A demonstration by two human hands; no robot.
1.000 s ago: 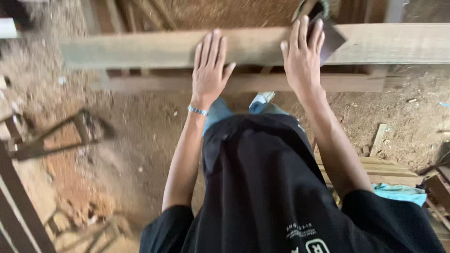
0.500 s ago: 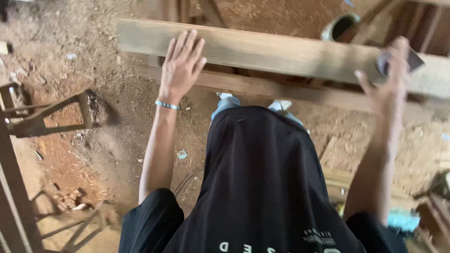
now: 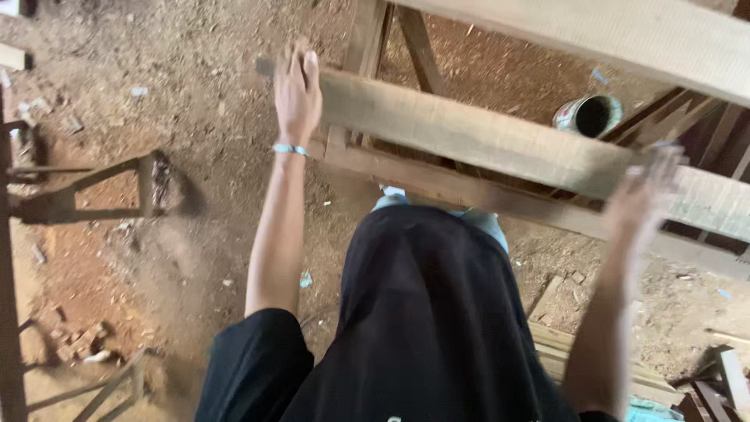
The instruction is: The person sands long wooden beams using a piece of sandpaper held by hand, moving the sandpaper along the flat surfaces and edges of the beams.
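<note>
Plank sanding, somewhere mid-job by the look of it

Left hand (image 3: 297,90) flat and open, fingers together, pressing on the near end of the wooden plank (image 3: 469,133), gripping nothing. Plank running from under that hand across the trestle frame (image 3: 375,160) to the right hand (image 3: 644,195), which is blurred; can't tell how open or whether holding anything. Open tin can (image 3: 587,116) just beyond the plank, nearer the right hand. Probably more surface left to work, though no telling how much.

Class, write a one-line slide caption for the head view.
Left hand flat on a wooden plank; blurred right hand at its edge.
</note>
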